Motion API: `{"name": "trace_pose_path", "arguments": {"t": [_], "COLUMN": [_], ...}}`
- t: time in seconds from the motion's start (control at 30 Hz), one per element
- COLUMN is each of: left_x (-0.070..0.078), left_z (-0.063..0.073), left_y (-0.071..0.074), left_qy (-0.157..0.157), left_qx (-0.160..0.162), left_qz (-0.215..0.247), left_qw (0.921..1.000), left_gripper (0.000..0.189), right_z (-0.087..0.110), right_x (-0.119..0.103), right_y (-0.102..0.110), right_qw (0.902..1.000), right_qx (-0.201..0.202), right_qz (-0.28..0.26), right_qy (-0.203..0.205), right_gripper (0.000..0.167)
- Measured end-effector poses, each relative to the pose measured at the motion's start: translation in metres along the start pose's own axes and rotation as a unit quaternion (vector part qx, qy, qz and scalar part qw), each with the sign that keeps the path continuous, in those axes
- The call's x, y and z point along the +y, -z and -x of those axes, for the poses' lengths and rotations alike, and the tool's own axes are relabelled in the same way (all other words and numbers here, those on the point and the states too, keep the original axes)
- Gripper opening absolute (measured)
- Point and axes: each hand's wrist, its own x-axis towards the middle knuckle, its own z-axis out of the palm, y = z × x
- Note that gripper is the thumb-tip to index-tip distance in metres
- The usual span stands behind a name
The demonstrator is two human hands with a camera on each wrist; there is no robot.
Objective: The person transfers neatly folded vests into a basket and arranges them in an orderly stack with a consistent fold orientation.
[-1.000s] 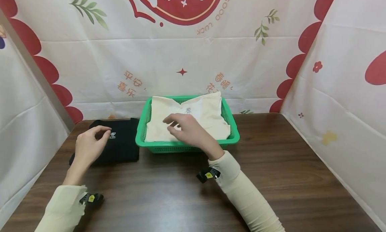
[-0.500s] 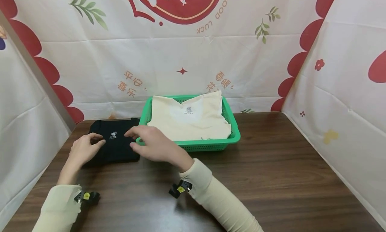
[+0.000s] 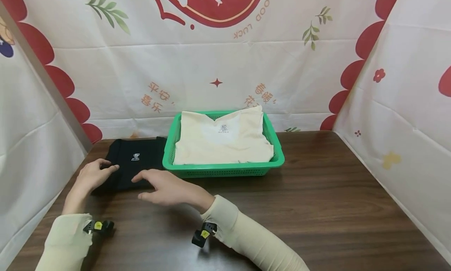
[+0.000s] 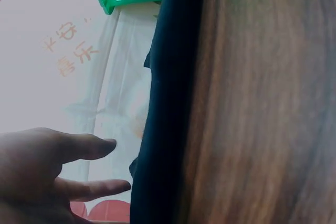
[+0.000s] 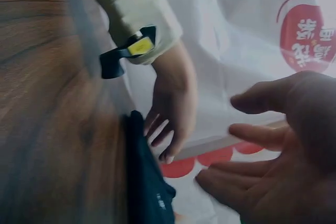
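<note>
A folded black garment (image 3: 141, 147) with a small white print lies at the left of the table. My left hand (image 3: 92, 176) is at its left edge, fingers relaxed and holding nothing; whether it touches the cloth I cannot tell. Over the garment's near right part hovers my right hand (image 3: 169, 188), thumb and fingers apart. In the right wrist view the right hand's fingers (image 5: 257, 135) are spread above the black cloth (image 5: 144, 182). Beside the garment stands a green basket (image 3: 225, 167), holding a folded cream shirt (image 3: 222, 141) with a small dark print.
The dark wood table (image 3: 317, 192) stretches to the right and toward me. Behind it hangs a printed white curtain (image 3: 197, 75), with white side curtains at left and right. The basket stands near the table's back edge.
My right hand has moved left and nearer, from over the basket to over the black garment. The left hand has lowered and shifted slightly left. The basket and shirt stay put.
</note>
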Motion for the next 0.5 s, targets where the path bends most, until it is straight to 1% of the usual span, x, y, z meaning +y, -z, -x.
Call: {"name": "trace_pose_path", "arguments": {"t": [0.1,0.17,0.23,0.3,0.4,0.5], "left_x": [-0.001,-0.002,-0.002,-0.003,-0.004,-0.005], "left_z": [0.001,0.000,0.000,0.000,0.001,0.001], "left_y": [0.001,0.001,0.001,0.002,0.003,0.004], "left_qy": [0.006,0.006,0.003,0.003,0.007,0.009], "left_qx": [-0.030,-0.045,-0.049,-0.047,-0.040,-0.035], "left_qz": [-0.008,-0.009,-0.007,-0.003,0.001,-0.002], "left_qw": [0.9995,0.9989,0.9988,0.9989,0.9992,0.9993], "left_gripper": [0.075,0.077,0.078,0.078,0.078,0.076], "right_z": [0.000,0.001,0.000,-0.002,-0.005,-0.007], "right_x": [0.006,0.010,0.015,0.019,0.022,0.023], "right_y": [-0.007,-0.013,-0.018,-0.023,-0.030,-0.033], "right_qw": [0.9982,0.9953,0.9924,0.9906,0.9883,0.9869], "right_qx": [-0.036,-0.049,-0.051,-0.045,-0.020,0.009], "right_qz": [0.015,0.006,-0.014,-0.034,-0.056,-0.046], "right_qy": [-0.044,-0.083,-0.111,-0.124,-0.140,-0.155], "right_gripper": [0.049,0.050,0.051,0.051,0.049,0.048]}}
